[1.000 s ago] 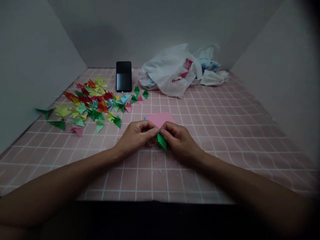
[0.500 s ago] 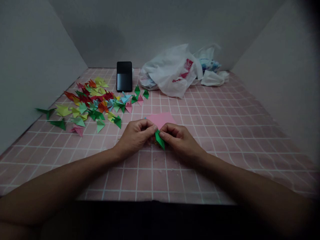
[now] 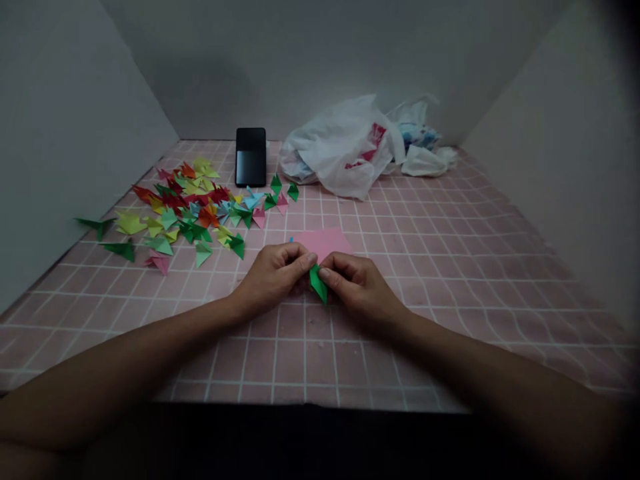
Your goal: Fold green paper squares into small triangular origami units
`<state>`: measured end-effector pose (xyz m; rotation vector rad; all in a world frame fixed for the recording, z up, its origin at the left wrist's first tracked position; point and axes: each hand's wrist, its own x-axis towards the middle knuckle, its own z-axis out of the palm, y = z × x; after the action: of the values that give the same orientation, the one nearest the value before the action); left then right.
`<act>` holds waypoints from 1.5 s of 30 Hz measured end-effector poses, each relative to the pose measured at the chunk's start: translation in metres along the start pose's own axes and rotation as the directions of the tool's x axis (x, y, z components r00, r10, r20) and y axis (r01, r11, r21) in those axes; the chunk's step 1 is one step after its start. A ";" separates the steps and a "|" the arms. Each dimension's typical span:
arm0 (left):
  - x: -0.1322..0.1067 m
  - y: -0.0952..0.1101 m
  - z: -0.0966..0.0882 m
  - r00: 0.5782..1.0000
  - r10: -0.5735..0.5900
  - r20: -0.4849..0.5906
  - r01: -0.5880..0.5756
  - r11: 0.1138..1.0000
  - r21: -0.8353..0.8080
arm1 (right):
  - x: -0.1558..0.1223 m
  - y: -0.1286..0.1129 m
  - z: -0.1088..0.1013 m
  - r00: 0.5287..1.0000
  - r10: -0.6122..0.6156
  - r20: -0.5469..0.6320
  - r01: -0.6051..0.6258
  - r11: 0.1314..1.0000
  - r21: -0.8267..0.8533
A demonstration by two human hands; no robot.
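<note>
A narrow piece of folded green paper [image 3: 319, 285], pointed at its lower end, is pinched between my two hands above the table. My left hand [image 3: 277, 275] grips its upper left side with thumb and forefinger. From the other side, my right hand [image 3: 361, 285] pinches its upper right edge, fingers curled. The fingertips hide the paper's top. Just beyond my hands lies pink paper [image 3: 324, 241], partly covered by them. A tiny blue bit [image 3: 291, 239] shows at its left corner.
Several folded paper cranes [image 3: 193, 207] in many colours are spread over the left side of the table [image 3: 435, 347]. A black phone [image 3: 251, 157] stands upright at the back. White plastic bags [image 3: 340, 143] lie right of it. Walls [image 3: 320, 60] enclose the back and sides.
The view has shifted slightly, so the things on the table appear a little lower and to the right. Both hands keep their pinch on the green paper, with hardly any movement.
</note>
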<state>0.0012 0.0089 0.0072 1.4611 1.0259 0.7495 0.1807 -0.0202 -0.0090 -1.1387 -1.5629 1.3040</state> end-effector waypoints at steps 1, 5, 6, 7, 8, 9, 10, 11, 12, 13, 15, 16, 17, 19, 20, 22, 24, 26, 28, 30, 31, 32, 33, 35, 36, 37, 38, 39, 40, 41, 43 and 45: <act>0.000 0.000 0.000 1.000 0.000 0.003 0.000 1.000 0.007 | 0.000 0.000 0.000 1.000 -0.002 -0.005 0.002 1.000 0.004; 0.001 -0.001 0.000 0.999 0.005 0.033 -0.003 0.999 -0.044 | -0.001 0.002 0.001 0.999 0.009 -0.041 -0.007 0.999 0.049; 0.002 -0.001 0.001 0.999 -0.001 0.043 0.004 0.998 -0.066 | -0.001 0.003 0.001 0.999 0.012 -0.053 -0.009 0.998 0.059; 0.002 -0.002 0.001 0.999 -0.011 0.052 0.016 0.996 -0.084 | -0.001 0.003 0.001 0.998 0.014 -0.067 -0.009 0.998 0.064; 0.002 -0.002 0.001 0.998 -0.025 0.062 0.031 0.995 -0.096 | -0.001 0.004 0.001 0.997 0.015 -0.079 -0.010 0.998 0.066; 0.002 -0.002 0.001 0.997 -0.038 0.067 0.045 0.994 -0.103 | -0.001 0.004 0.001 0.996 0.018 -0.086 -0.012 0.998 0.068; 0.003 -0.002 0.001 0.996 -0.048 0.071 0.056 0.993 -0.105 | -0.001 0.005 0.001 0.996 0.023 -0.086 -0.017 0.997 0.070; 0.003 -0.001 0.001 0.996 -0.055 0.069 0.062 0.993 -0.103 | -0.001 0.005 0.001 0.996 0.028 -0.082 -0.022 0.997 0.073; 0.003 -0.001 0.001 0.996 -0.059 0.065 0.065 0.993 -0.098 | -0.001 0.004 0.001 0.997 0.033 -0.075 -0.027 0.997 0.078; 0.003 -0.001 0.001 0.996 -0.060 0.061 0.066 0.994 -0.088 | 0.000 0.004 0.001 0.997 0.038 -0.072 -0.032 0.995 0.090; 0.004 0.000 0.000 0.996 -0.067 0.057 0.071 0.996 -0.059 | 0.001 0.002 0.001 0.996 0.045 -0.071 -0.036 0.991 0.125; 0.004 0.000 -0.001 0.996 -0.074 0.059 0.077 0.996 -0.044 | 0.001 0.001 0.001 0.996 0.048 -0.074 -0.037 0.990 0.139; 0.004 -0.001 -0.001 0.994 -0.084 0.065 0.086 0.996 -0.031 | 0.002 0.000 0.001 0.996 0.051 -0.076 -0.040 0.989 0.143; 0.004 -0.001 -0.001 0.990 -0.108 0.090 0.110 0.994 -0.022 | 0.002 -0.001 0.000 0.995 0.061 -0.073 -0.051 0.990 0.131; 0.004 -0.002 -0.001 0.988 -0.116 0.100 0.119 0.993 -0.025 | 0.002 -0.001 0.000 0.995 0.069 -0.069 -0.060 0.991 0.121; 0.004 -0.002 -0.001 0.988 -0.117 0.101 0.121 0.992 -0.035 | 0.002 0.000 -0.001 0.994 0.079 -0.072 -0.070 0.990 0.122; 0.004 -0.002 -0.001 0.992 -0.105 0.067 0.109 0.993 -0.051 | 0.002 0.001 -0.002 0.995 0.077 -0.064 -0.067 0.986 0.155; 0.004 -0.002 -0.001 0.996 -0.087 0.011 0.087 0.993 -0.076 | 0.003 0.001 -0.002 0.996 0.080 -0.041 -0.070 0.976 0.204; 0.004 -0.001 -0.002 0.997 -0.066 -0.039 0.061 0.993 -0.103 | 0.003 0.001 -0.002 0.995 0.099 -0.013 -0.093 0.963 0.254; 0.004 -0.001 -0.002 0.996 -0.050 -0.069 0.041 0.992 -0.120 | 0.004 0.001 -0.001 0.993 0.122 0.001 -0.117 0.949 0.292; 0.004 -0.001 -0.002 0.996 -0.046 -0.073 0.037 0.991 -0.127 | 0.004 0.001 -0.001 0.992 0.129 0.008 -0.126 0.944 0.304; 0.004 -0.001 -0.002 0.996 -0.045 -0.072 0.035 0.990 -0.136 | 0.003 0.000 -0.001 0.991 0.136 0.016 -0.134 0.942 0.308; 0.004 -0.001 -0.002 0.997 -0.044 -0.067 0.034 0.989 -0.147 | 0.003 0.000 0.000 0.990 0.141 0.018 -0.140 0.940 0.310; 0.005 -0.003 -0.002 0.998 -0.045 -0.044 0.036 0.984 -0.172 | 0.003 0.000 0.001 0.988 0.152 0.006 -0.146 0.940 0.310; 0.005 -0.004 -0.002 0.999 -0.047 -0.024 0.042 0.983 -0.179 | 0.003 0.000 0.001 0.988 0.153 -0.010 -0.142 0.940 0.310; 0.005 -0.004 -0.002 0.999 -0.051 0.002 0.051 0.983 -0.179 | 0.002 0.001 0.001 0.988 0.154 -0.029 -0.137 0.940 0.312; 0.005 -0.005 -0.002 0.998 -0.056 0.028 0.060 0.983 -0.171 | 0.002 0.001 0.001 0.987 0.155 -0.044 -0.134 0.940 0.315; 0.005 -0.006 -0.002 0.997 -0.060 0.051 0.068 0.985 -0.159 | 0.002 0.001 0.001 0.986 0.157 -0.050 -0.133 0.938 0.320; 0.005 -0.007 -0.002 0.996 -0.064 0.067 0.073 0.987 -0.146 | 0.002 0.001 0.001 0.986 0.161 -0.046 -0.137 0.936 0.324; 0.005 -0.007 -0.002 0.995 -0.064 0.074 0.074 0.988 -0.136 | 0.002 0.001 0.001 0.986 0.164 -0.038 -0.143 0.933 0.331; 0.005 -0.007 -0.003 0.996 -0.056 0.074 0.066 0.989 -0.131 | 0.002 0.000 0.000 0.985 0.172 -0.014 -0.157 0.926 0.342; 0.005 -0.006 -0.003 0.996 -0.049 0.071 0.058 0.989 -0.132 | 0.002 0.000 0.000 0.985 0.175 -0.004 -0.162 0.922 0.352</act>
<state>-0.0001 0.0143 0.0010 1.3294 0.9415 0.7116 0.1801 -0.0186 -0.0087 -1.0764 -1.1635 1.5933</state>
